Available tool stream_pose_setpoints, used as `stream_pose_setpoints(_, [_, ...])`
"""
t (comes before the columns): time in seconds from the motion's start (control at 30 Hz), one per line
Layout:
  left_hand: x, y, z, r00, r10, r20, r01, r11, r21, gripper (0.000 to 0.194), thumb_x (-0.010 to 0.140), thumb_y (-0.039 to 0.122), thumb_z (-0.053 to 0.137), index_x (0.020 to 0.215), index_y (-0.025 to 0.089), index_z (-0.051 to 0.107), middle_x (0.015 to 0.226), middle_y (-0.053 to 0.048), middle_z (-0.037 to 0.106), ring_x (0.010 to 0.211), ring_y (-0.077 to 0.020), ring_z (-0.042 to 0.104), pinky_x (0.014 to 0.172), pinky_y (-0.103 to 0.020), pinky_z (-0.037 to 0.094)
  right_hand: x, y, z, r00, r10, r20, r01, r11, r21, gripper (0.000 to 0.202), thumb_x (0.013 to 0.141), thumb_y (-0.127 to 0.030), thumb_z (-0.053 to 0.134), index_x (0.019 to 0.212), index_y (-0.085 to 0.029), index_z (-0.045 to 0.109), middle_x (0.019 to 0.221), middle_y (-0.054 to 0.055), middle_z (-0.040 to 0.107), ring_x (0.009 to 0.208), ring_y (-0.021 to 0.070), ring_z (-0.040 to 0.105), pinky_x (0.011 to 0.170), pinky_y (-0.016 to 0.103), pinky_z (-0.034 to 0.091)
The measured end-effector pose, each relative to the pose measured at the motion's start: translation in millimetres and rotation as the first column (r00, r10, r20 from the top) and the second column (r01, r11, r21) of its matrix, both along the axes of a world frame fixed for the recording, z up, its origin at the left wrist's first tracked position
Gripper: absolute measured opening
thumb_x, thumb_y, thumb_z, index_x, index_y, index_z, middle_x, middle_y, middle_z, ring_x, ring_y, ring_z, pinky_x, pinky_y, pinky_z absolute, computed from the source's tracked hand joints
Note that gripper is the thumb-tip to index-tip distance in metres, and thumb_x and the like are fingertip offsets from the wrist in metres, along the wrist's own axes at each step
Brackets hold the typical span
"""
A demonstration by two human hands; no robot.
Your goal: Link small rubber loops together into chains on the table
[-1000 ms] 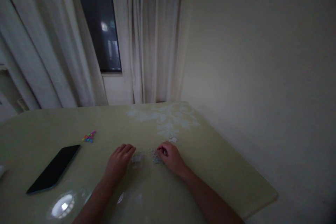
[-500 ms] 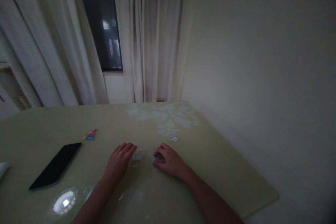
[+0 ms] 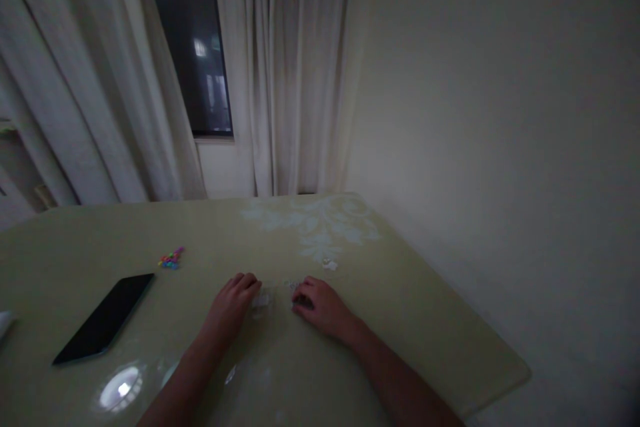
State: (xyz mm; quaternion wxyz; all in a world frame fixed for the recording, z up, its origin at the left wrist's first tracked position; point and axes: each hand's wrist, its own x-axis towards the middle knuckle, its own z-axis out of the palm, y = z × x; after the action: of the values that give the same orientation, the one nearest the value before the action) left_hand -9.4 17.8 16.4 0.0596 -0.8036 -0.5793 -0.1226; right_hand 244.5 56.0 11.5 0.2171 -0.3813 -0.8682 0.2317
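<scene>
A small clear plastic box (image 3: 261,301) stands on the pale table, its inner parts too faint to make out. My left hand (image 3: 234,300) is curled at its left side, fingertips against its upper left edge. To the right of the box, my right hand (image 3: 320,305) is bent in a pinch low over the table. Whatever lies between its thumb and fingers is dark and too small to name. Small silvery pieces (image 3: 292,285) lie just beyond the right fingertips. Farther back is a little white item (image 3: 329,265).
A black tablet (image 3: 105,319) lies at the left, with a small pile of colourful pieces (image 3: 171,259) behind it. A white object (image 3: 5,321) shows at the left edge. Curtains (image 3: 300,80) and a wall stand beyond the table (image 3: 425,320).
The light patterned bit seen between my right thumb and fingers is now mostly out of sight, and those fingers have closed in slightly. My left hand has barely moved.
</scene>
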Motion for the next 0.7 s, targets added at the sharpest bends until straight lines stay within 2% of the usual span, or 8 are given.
stream_pose_setpoints(0.13, [-4.6, 2.1, -6.4, 1.000, -0.011, -0.009, 0.011, 0.999, 0.041, 0.043, 0.084, -0.007, 0.052, 0.112, 0.015, 0.077, 0.114, -0.013, 0.076, 0.106, -0.0275, 0.068, 0.095, -0.037, 0.054, 1.5, 1.6, 1.3, 1.000, 0.000, 0.022, 0.000, 1.000, -0.014, 0.013, 0.088, -0.020, 0.075, 0.100, -0.018, 0.075, 0.097, 0.004, 0.067, 0.087, 0.0167, 0.062, 0.081, 0.025, 0.045])
stream_pose_setpoints(0.23, [-7.2, 1.9, -15.1, 0.999, -0.033, 0.001, 0.033, 0.990, 0.140, 0.054, 0.081, -0.010, 0.050, 0.124, 0.015, 0.073, 0.120, -0.014, 0.075, 0.109, -0.0293, 0.068, 0.095, -0.041, 0.054, 3.0, 2.3, 2.3, 1.000, -0.004, 0.016, 0.004, 1.000, -0.017, 0.016, 0.086, -0.017, 0.074, 0.102, -0.018, 0.075, 0.097, 0.005, 0.068, 0.088, 0.0169, 0.062, 0.082, 0.026, 0.045])
stream_pose_setpoints(0.33, [2.6, -2.4, -24.8, 0.994, -0.104, 0.029, 0.095, 0.971, 0.221, 0.062, 0.081, -0.010, 0.049, 0.132, 0.019, 0.068, 0.122, -0.013, 0.075, 0.110, -0.0290, 0.068, 0.095, -0.042, 0.052, 3.9, 3.6, 0.7, 1.000, 0.006, -0.004, -0.006, 1.000, -0.018, 0.020, 0.084, -0.012, 0.070, 0.103, -0.019, 0.075, 0.098, 0.005, 0.069, 0.087, 0.0169, 0.063, 0.082, 0.026, 0.046])
stream_pose_setpoints(0.4, [17.4, -7.1, -30.1, 0.983, -0.182, 0.040, 0.169, 0.962, 0.216, 0.062, 0.083, -0.008, 0.050, 0.134, 0.022, 0.066, 0.122, -0.011, 0.075, 0.110, -0.0274, 0.068, 0.096, -0.042, 0.050, 4.3, 4.5, -0.7, 1.000, 0.008, -0.007, -0.008, 1.000, -0.016, 0.024, 0.082, -0.008, 0.067, 0.102, -0.019, 0.076, 0.097, 0.005, 0.070, 0.087, 0.0171, 0.063, 0.083, 0.026, 0.046])
stream_pose_setpoints(0.47, [34.4, -11.9, -32.9, 0.973, -0.225, 0.049, 0.212, 0.959, 0.186, 0.056, 0.086, -0.005, 0.052, 0.133, 0.023, 0.065, 0.118, -0.009, 0.076, 0.107, -0.0267, 0.068, 0.096, -0.042, 0.048, 4.9, 5.0, -0.9, 1.000, 0.012, -0.019, -0.012, 1.000, -0.023, 0.028, 0.080, -0.004, 0.064, 0.100, -0.019, 0.076, 0.097, 0.005, 0.071, 0.088, 0.0174, 0.064, 0.083, 0.026, 0.046])
stream_pose_setpoints(0.57, [53.4, -16.4, -32.1, 0.955, -0.294, 0.048, 0.287, 0.951, 0.115, 0.036, 0.091, 0.001, 0.058, 0.118, 0.022, 0.070, 0.112, -0.007, 0.077, 0.103, -0.0254, 0.068, 0.095, -0.040, 0.046, 6.5, 5.2, 0.9, 0.998, 0.003, -0.061, -0.007, 0.999, -0.054, 0.029, 0.078, -0.001, 0.063, 0.097, -0.019, 0.076, 0.095, 0.004, 0.072, 0.088, 0.0171, 0.065, 0.081, 0.025, 0.046])
stream_pose_setpoints(0.7, [58.6, -16.8, -28.1, 0.949, -0.308, 0.070, 0.302, 0.949, 0.086, 0.018, 0.094, 0.009, 0.061, 0.102, 0.023, 0.071, 0.104, -0.006, 0.075, 0.099, -0.0244, 0.066, 0.092, -0.038, 0.043, 10.0, 8.6, 1.8, 0.993, -0.035, -0.113, 0.027, 0.997, -0.070, 0.029, 0.077, -0.001, 0.063, 0.097, -0.019, 0.076, 0.093, 0.003, 0.073, 0.082, 0.0156, 0.064, 0.076, 0.024, 0.046])
